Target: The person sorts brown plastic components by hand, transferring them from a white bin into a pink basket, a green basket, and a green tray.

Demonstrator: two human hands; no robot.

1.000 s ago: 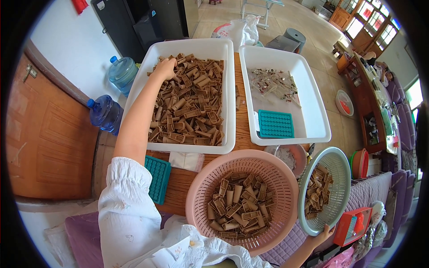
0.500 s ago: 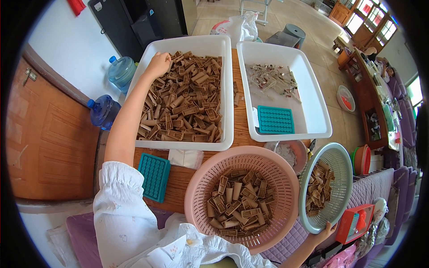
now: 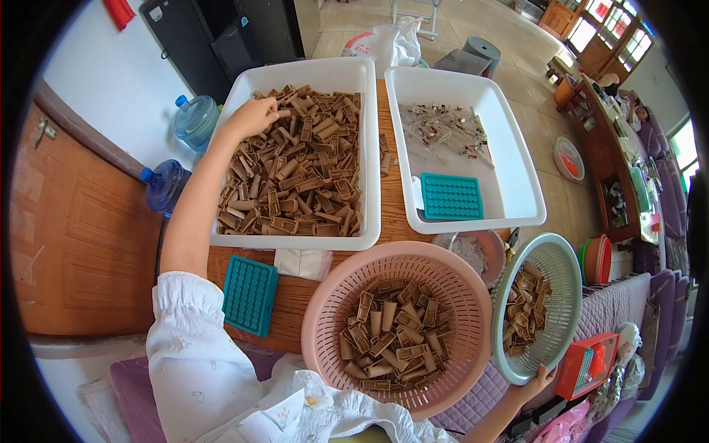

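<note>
- The walls of the large white rectangular plastic tray [image 3: 371, 148] at left bar low sideways passage; above its brown pile [image 3: 303, 162], room is open right of the left hand [image 3: 256, 118].
- Loose brown pieces [image 3: 385, 155] partly block the narrow strip of brown wooden surface [image 3: 391, 213] right of that tray.
- Bare surface separates the teal rectangular gridded tray [image 3: 251, 295] from the round pink slotted plastic basket [image 3: 317, 332].
- The pale green slotted plastic basket [image 3: 569, 310] crowds the pink basket's right rim.

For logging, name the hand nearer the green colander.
Right: the right hand holds the rim of the green colander; left hand is farther, over the left white tray.
</note>
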